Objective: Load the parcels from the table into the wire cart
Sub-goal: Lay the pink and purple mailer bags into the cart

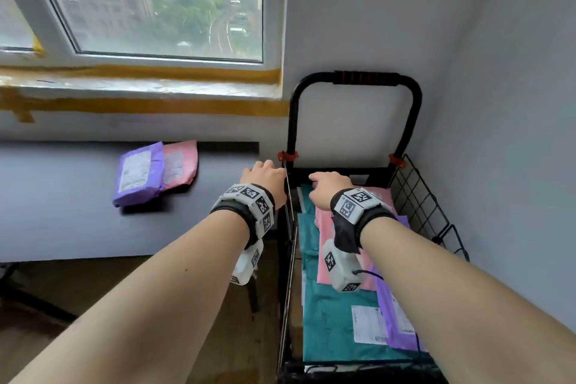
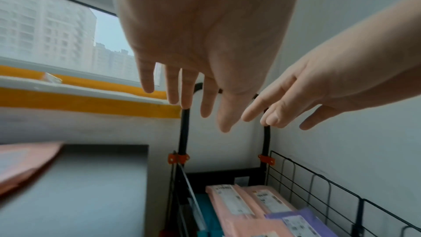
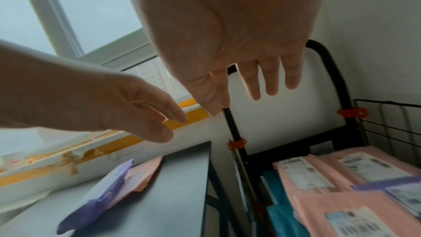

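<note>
Above the wire cart [image 1: 417,196], both hands hover empty, fingers loosely spread.
Reach the left hand [image 1: 265,176] leftward; grasp the purple parcel [image 1: 138,173] lying atop the pink.

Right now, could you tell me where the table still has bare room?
The table is bare left of and in front of the purple parcel, which overlaps the pink parcel near the wall. The wire cart looks crowded.

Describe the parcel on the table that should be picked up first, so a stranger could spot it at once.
Under the window stands a grey table left of the wire cart. Two flat parcels lie on it near the wall. Take the purple parcel: it overlaps the left edge of the pink parcel, and its white label faces up.
</note>
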`<action>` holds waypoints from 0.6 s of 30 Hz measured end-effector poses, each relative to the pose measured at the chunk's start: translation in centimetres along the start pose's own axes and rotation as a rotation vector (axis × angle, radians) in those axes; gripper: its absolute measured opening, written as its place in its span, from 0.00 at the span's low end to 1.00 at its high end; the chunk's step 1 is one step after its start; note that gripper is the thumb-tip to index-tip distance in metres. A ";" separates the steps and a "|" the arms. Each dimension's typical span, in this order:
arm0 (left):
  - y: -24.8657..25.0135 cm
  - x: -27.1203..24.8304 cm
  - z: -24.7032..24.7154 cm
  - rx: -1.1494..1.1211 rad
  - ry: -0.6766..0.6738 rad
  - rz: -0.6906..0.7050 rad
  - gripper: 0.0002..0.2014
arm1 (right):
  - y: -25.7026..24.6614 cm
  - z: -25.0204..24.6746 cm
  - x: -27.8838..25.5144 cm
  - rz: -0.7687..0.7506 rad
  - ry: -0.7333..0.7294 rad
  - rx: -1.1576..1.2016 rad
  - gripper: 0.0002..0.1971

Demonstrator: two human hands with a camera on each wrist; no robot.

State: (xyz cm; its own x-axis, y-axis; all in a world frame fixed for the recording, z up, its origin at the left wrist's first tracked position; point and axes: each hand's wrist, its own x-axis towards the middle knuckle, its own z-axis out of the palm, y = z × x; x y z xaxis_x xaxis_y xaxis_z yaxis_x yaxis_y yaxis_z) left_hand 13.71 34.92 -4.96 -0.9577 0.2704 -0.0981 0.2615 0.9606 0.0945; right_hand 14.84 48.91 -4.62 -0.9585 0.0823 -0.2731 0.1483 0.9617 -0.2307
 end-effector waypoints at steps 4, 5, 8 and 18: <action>-5.7 -2.6 -1.9 0.033 0.049 -0.056 0.23 | -6.5 0.1 -0.9 -0.045 0.003 -0.026 0.27; -7.1 -3.2 -2.2 0.041 0.062 -0.069 0.23 | -8.0 0.2 -1.0 -0.055 0.010 -0.027 0.26; -11.2 -4.8 -2.6 0.059 0.095 -0.111 0.23 | -12.3 1.2 -0.9 -0.093 0.009 -0.042 0.27; -25.1 -8.9 -1.6 0.094 0.033 -0.308 0.25 | -25.4 5.9 0.7 -0.245 -0.044 -0.107 0.24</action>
State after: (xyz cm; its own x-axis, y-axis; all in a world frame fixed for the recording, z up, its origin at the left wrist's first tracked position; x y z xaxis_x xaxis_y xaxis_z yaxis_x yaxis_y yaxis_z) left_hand 15.48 8.34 -4.87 -0.9966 -0.0342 -0.0753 -0.0323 0.9991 -0.0268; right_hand 11.86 23.00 -4.49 -0.9507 -0.1658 -0.2620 -0.1159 0.9738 -0.1957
